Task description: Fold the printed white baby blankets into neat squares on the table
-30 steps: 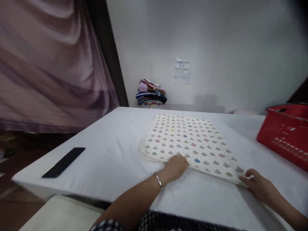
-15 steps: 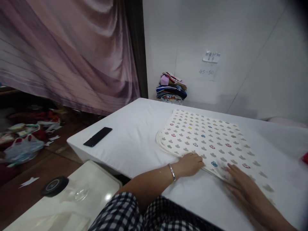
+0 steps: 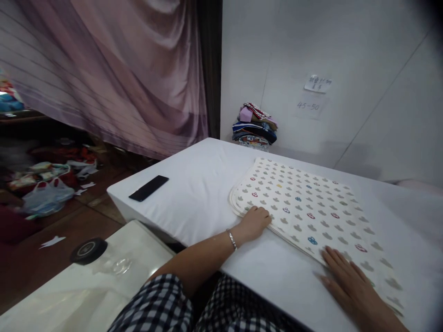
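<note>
We're resting our left hand [image 3: 255,223], fingers curled, on the near edge of the printed cloth [image 3: 301,198], can't tell if it's actually pinching. Our right hand [image 3: 349,281] is lying flattish, fingers stretched out, further right along that edge. The cloth's lying flat on the white worktop [image 3: 197,184]. On the wall [image 3: 346,41], the lower note [image 3: 308,107] is reading "45-50"; the upper note [image 3: 317,84] is showing blurry handwriting.

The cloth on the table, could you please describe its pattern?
The cloth is cream with grey and scattered coloured motifs, clearest in the head view.
</note>
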A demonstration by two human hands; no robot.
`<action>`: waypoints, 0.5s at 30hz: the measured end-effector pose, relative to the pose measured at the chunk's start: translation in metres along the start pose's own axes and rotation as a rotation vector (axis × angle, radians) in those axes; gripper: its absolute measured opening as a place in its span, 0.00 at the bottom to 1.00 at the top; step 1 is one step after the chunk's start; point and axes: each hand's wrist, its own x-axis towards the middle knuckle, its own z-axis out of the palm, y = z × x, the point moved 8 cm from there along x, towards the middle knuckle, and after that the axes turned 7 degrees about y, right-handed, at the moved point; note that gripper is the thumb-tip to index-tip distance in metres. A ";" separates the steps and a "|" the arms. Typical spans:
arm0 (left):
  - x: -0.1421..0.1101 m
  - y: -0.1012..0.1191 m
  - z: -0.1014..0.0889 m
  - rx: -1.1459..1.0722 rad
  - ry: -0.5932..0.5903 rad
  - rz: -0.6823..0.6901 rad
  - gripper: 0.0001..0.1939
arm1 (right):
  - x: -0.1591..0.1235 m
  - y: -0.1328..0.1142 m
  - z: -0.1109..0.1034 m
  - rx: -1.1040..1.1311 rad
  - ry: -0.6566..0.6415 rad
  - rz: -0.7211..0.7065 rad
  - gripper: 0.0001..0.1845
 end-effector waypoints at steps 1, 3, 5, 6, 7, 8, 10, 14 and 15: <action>-0.005 -0.007 -0.003 -0.012 -0.007 -0.029 0.10 | 0.008 -0.004 -0.001 0.024 -0.011 0.014 0.35; -0.014 -0.017 -0.008 -0.052 -0.011 -0.086 0.11 | 0.030 -0.020 -0.002 0.096 -0.041 0.027 0.34; -0.023 -0.024 -0.014 -0.107 0.003 -0.123 0.14 | 0.058 -0.047 -0.002 0.197 -0.101 0.015 0.33; -0.026 -0.027 -0.017 -0.138 0.018 -0.138 0.16 | 0.074 -0.063 -0.002 0.250 -0.119 0.003 0.32; -0.030 -0.032 -0.020 -0.167 0.044 -0.160 0.18 | 0.090 -0.080 -0.002 0.310 -0.140 -0.024 0.31; -0.033 -0.039 -0.025 -0.193 0.083 -0.202 0.20 | 0.105 -0.096 -0.002 0.371 -0.153 -0.053 0.30; -0.041 -0.065 -0.036 -0.217 0.201 -0.379 0.20 | 0.135 -0.122 -0.003 0.479 -0.152 -0.073 0.27; -0.062 -0.127 -0.048 -0.166 0.343 -0.860 0.10 | 0.186 -0.153 0.000 0.646 -0.109 -0.051 0.22; -0.063 -0.137 -0.048 -0.153 0.329 -0.929 0.10 | 0.196 -0.159 0.002 0.666 -0.099 -0.053 0.20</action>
